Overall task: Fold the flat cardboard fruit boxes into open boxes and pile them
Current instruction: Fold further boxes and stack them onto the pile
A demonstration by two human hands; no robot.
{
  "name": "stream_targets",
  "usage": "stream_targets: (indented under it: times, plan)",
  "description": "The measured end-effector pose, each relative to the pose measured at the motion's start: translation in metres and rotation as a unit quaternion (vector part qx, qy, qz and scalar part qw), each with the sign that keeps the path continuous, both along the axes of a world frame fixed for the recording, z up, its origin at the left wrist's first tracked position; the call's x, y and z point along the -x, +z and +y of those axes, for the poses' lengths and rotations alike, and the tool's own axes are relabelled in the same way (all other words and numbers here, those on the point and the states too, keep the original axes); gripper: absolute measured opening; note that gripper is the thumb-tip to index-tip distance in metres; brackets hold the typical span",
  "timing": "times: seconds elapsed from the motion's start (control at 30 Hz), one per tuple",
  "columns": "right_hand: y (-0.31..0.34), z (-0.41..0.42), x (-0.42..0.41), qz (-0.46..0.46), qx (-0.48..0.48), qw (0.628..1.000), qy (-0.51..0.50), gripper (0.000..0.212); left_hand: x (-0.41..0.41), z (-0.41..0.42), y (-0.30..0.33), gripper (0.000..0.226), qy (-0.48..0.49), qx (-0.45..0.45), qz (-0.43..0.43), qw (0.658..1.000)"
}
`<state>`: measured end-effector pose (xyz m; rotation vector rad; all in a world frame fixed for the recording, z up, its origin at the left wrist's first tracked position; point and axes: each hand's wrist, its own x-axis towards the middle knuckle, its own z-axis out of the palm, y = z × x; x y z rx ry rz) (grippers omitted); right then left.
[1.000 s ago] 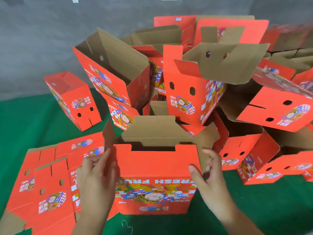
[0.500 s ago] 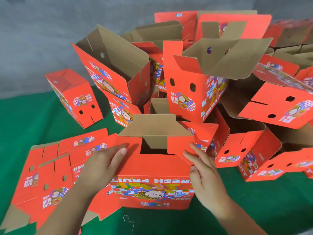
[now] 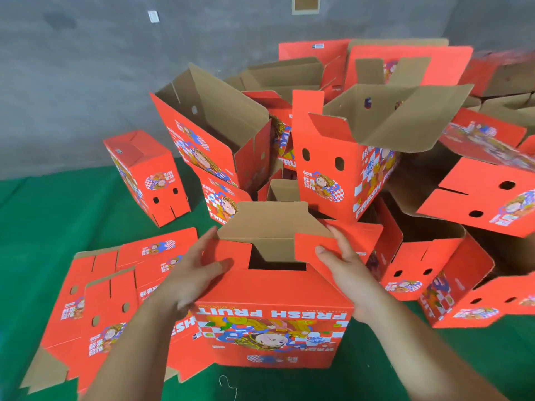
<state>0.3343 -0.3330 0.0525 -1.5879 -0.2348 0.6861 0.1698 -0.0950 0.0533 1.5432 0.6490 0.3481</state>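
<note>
Since half a second ago both hands have shifted up the red box [image 3: 272, 299] between them, from its front panel to the two red top flaps, now folded further inward. Left hand [image 3: 191, 273] lies with straight fingers pressed on the left flap [image 3: 228, 253]; right hand [image 3: 343, 267] presses the right flap [image 3: 311, 247], thumb on its edge, fingers spread along the far side. Hands are apart, one at each top corner. Brown rear flap [image 3: 269, 224] slopes over the opening beyond the fingertips. Front panel below the wrists reads "FRESH FRUIT", upside down to the camera, above a cartoon figure. Flat unfolded boxes [image 3: 95, 302] lie under the left forearm on green cloth [image 3: 43, 221]. Pile of opened boxes [image 3: 333, 157] sits beyond both hands; one side reads "FRESH". Smaller characters on the labels are not legible.
</note>
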Motion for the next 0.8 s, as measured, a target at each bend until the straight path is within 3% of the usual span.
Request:
stream_targets:
  times: [0.2, 0.27, 0.33, 0.37, 0.4, 0.47, 0.53, 0.6, 0.7, 0.8]
  plan:
    - [0.073, 0.001, 0.007, -0.17, -0.02, 0.985, 0.034, 0.044, 0.027, 0.004, 0.067, 0.062, 0.037, -0.02, -0.093, 0.995]
    - [0.107, 0.011, 0.005, -0.215, -0.018, 0.976, 0.04, 0.037, 0.034, 0.003, 0.093, 0.043, 0.047, -0.019, -0.129, 0.99]
    - [0.133, 0.017, 0.003, -0.2, -0.035, 0.977, 0.066, 0.021, 0.038, 0.0, 0.116, 0.017, 0.067, 0.034, -0.162, 0.984]
    - [0.141, 0.019, 0.005, -0.201, -0.048, 0.976, 0.075, 0.016, 0.038, -0.003, 0.126, 0.014, 0.072, 0.05, -0.18, 0.98]
    - [0.147, 0.021, 0.01, -0.231, -0.05, 0.969, 0.068, 0.021, 0.038, -0.005, 0.133, 0.019, 0.076, 0.044, -0.196, 0.977]
    - [0.147, 0.026, 0.014, -0.308, -0.024, 0.95, 0.038, 0.027, 0.04, -0.007, 0.14, 0.039, 0.105, -0.068, -0.181, 0.976]
    - [0.145, 0.023, 0.016, -0.321, -0.003, 0.945, 0.054, 0.065, 0.043, -0.005, 0.141, 0.066, 0.131, -0.217, -0.107, 0.961]
    - [0.145, 0.026, 0.009, -0.343, 0.021, 0.936, 0.079, 0.088, 0.045, -0.002, 0.139, 0.082, 0.132, -0.278, -0.061, 0.95]
    - [0.142, 0.033, 0.002, -0.388, 0.075, 0.914, 0.093, 0.084, 0.043, -0.001, 0.134, 0.091, 0.15, -0.356, 0.014, 0.922]
    - [0.129, 0.039, 0.005, -0.43, 0.113, 0.892, 0.079, 0.077, 0.037, -0.006, 0.13, 0.085, 0.171, -0.415, 0.078, 0.89]
